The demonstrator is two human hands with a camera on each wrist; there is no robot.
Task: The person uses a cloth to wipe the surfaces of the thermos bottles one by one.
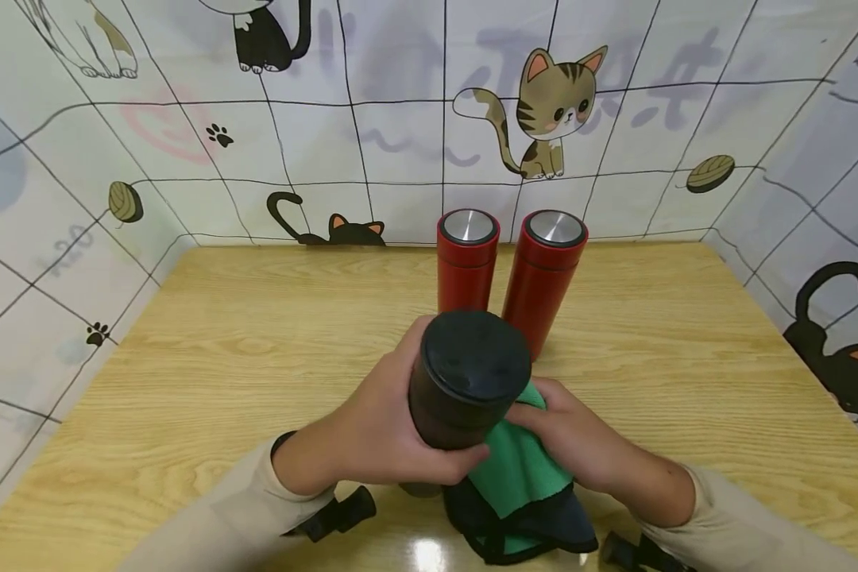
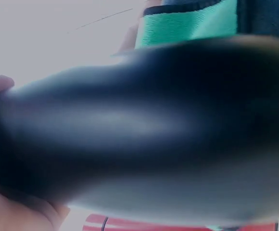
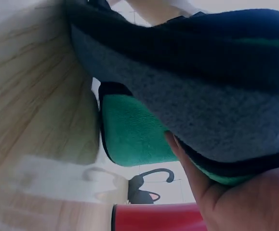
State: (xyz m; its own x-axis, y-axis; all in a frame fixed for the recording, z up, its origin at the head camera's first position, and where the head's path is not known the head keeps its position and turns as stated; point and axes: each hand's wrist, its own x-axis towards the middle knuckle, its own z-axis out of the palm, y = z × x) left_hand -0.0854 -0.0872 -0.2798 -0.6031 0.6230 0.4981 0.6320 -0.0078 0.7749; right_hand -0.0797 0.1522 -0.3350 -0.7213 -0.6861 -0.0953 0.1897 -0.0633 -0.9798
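In the head view my left hand (image 1: 382, 425) grips a black thermos bottle (image 1: 475, 357), fingers round its side and the lid tipped toward the camera. Its glossy dark body (image 2: 129, 120) fills most of the left wrist view. My right hand (image 1: 572, 437) holds a folded cleaning cloth (image 1: 522, 461), green on one face and dark grey-blue on the other, with black edging. The cloth is right beside the thermos, and part of it hangs low over the table. In the right wrist view, a finger (image 3: 197, 178) lies along the cloth's grey side (image 3: 211, 106).
Two red thermos bottles, one on the left (image 1: 466, 266) and one on the right (image 1: 546, 278), stand upright behind the hands with metal-topped lids. The wooden table (image 1: 272, 334) is bounded by a cat-patterned wall covering (image 1: 393, 143) at the back and sides.
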